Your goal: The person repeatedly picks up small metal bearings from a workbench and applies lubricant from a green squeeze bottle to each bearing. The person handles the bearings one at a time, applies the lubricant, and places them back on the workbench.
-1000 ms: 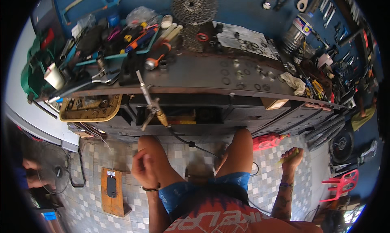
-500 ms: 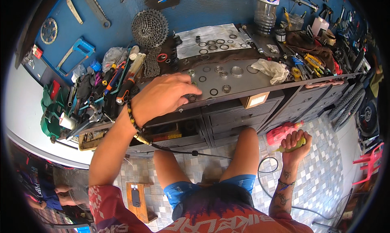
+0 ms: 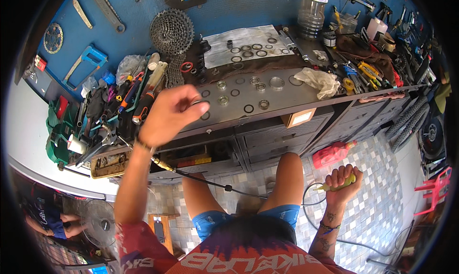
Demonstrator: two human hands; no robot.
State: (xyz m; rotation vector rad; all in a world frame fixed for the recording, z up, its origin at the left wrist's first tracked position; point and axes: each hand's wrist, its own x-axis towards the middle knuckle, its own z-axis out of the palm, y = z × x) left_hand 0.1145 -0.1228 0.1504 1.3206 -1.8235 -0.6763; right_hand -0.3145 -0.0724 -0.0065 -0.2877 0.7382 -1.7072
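Note:
My left hand (image 3: 171, 115) is raised over the left end of the grey metal work surface (image 3: 287, 101). Thumb and fingers pinch a small bearing (image 3: 201, 102), seen nearly edge-on and partly covered. Under and beside this hand lie thin rings, one a flat ring (image 3: 205, 115) by the thumb. Farther right are several bearings, among them a small bearing (image 3: 263, 104), a larger bearing (image 3: 276, 83) and a dark ring (image 3: 248, 108). Away to the right, above the floor, my right hand (image 3: 342, 184) is wrapped round a yellow-green squeeze bottle (image 3: 351, 179), its thin nozzle pointing left.
A white sheet (image 3: 217, 47) with more rings lies behind, near a cassette (image 3: 172, 29). Hand tools crowd the left, by a pair of pliers (image 3: 107, 140). A crumpled rag (image 3: 318, 82) lies right. An air hose (image 3: 205, 177) crosses above my knees. A red jug (image 3: 330, 154) stands below.
My left hand has lifted a bearing from the surface's front edge and drawn back left. The right hand has shifted slightly left and lower, still gripping the bottle.

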